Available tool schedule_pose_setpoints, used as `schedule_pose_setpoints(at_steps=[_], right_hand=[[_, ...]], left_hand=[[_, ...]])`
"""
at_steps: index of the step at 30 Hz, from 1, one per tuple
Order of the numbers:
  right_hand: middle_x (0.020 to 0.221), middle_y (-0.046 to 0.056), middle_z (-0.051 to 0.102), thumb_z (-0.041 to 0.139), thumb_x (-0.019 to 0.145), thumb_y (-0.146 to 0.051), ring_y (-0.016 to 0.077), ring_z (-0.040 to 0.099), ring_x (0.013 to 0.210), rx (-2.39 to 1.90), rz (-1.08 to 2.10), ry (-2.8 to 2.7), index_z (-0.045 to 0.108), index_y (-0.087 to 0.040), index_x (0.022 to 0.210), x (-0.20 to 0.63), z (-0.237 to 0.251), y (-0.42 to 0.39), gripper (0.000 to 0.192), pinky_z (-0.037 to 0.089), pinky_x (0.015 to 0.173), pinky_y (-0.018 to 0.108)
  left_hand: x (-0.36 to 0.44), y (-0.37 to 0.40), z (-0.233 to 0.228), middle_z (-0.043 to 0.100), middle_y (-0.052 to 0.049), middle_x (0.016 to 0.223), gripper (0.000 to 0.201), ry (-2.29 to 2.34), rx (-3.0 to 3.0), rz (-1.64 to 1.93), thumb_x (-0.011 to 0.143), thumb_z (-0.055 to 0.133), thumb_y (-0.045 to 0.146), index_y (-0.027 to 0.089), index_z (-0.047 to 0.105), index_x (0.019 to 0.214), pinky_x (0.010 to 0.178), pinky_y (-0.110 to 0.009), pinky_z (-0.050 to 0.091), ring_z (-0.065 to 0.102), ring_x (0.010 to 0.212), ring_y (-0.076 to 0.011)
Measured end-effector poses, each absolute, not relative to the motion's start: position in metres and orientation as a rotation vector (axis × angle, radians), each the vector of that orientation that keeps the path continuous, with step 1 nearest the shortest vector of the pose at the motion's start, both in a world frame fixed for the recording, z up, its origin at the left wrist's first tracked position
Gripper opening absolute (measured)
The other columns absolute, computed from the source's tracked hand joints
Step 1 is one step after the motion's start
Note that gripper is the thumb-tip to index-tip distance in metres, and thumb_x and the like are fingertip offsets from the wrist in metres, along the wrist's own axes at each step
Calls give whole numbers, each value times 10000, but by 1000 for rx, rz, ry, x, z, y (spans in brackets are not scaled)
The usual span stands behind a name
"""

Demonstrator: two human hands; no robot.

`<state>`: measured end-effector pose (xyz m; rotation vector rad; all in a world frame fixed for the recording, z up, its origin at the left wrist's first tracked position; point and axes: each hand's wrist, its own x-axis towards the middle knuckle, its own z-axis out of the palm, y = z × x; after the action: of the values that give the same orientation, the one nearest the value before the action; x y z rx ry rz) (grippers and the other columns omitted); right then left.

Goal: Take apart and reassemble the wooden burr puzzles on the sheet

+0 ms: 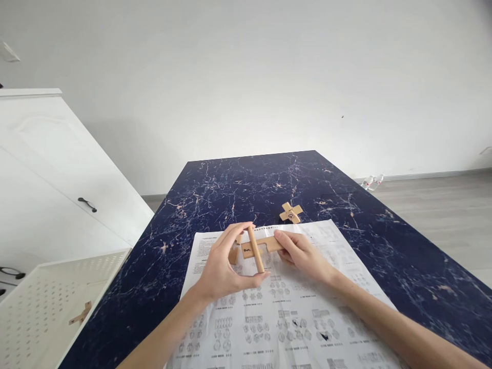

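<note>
Between the fingertips and thumb of my left hand (226,264) is a long thin wooden puzzle bar (256,251), gripped by its two ends. My right hand (302,253) pinches the right end of a flat notched wooden puzzle piece (272,243), with a dark hand-drawn mark near its left end. The bar crosses over that marked end; whether the two are locked together I cannot tell. More wood (233,255) shows behind my left fingers, partly hidden. Under both hands lies a printed instruction sheet (261,328) covered in small diagrams.
A cross-shaped wooden puzzle (291,213) with a dark mark sits beyond the sheet on the dark blue marbled table (246,184). At left stand a cream perforated basket (42,302) holding a wooden piece (80,313) and a white cabinet (57,169). Plastic bottles (372,182) stand on the floor.
</note>
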<state>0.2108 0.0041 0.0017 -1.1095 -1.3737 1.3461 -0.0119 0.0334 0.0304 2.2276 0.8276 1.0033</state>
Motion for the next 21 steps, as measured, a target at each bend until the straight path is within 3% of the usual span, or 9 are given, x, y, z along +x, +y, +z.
schedule_pose_setpoints(at_steps=[4, 9, 15, 21], right_hand=[[557, -87, 276, 498, 1010, -752, 100, 208, 464, -1096, 1351, -1319, 407, -251, 708, 221, 0, 11, 593, 176, 473, 294], [538, -69, 260, 487, 990, -790, 116, 232, 476, -1220, 1177, -1215, 297, -270, 648, 226, -1, 14, 651, 228, 482, 303], [530, -72, 333, 455, 1011, -766, 113, 275, 460, -1313, 1231, -1415, 382, -256, 703, 225, -1, 13, 600, 262, 479, 289], [557, -66, 348, 459, 1041, -673, 120, 330, 482, -1415, 1102, -1603, 416, -242, 688, 231, -5, 19, 559, 250, 492, 281]], left_hand=[[-19, 40, 34, 659, -105, 1411, 806, 853, 2213, 1016, 730, 930, 364, 285, 553, 1439, 1121, -522, 523, 636, 1298, -338], [-32, 55, 33, 640, -110, 1435, 763, 912, 2172, 1046, 784, 862, 340, 280, 537, 1472, 1150, -543, 500, 623, 1325, -334], [-37, 65, 22, 539, -126, 1561, 888, 985, 2376, 705, 814, 867, 446, 315, 455, 1590, 1184, -573, 478, 526, 1436, -372], [-36, 64, 17, 559, -131, 1552, 949, 864, 2496, 530, 790, 823, 296, 324, 406, 1641, 1199, -613, 444, 517, 1437, -386]])
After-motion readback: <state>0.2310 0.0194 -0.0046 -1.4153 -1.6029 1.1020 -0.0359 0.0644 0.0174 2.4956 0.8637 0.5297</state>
